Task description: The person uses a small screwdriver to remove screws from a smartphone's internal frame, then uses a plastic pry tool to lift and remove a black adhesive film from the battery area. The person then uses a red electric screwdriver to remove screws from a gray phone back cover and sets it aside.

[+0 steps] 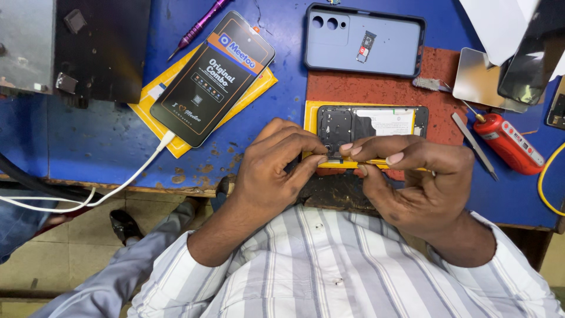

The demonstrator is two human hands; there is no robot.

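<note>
An opened black smartphone body with exposed internals (pixel 371 122) lies on a yellow pad at the near edge of the worn blue workbench (pixel 106 141). The left hand (pixel 276 171) pinches its lower edge; the right hand (pixel 412 176) grips a thin yellow tool (pixel 376 164) against it. Beige floor tiles (pixel 76 253) show below.

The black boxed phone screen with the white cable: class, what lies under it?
A flat yellow packet lies under the black boxed phone screen, on the blue worktable. The packet's middle is covered.
</note>
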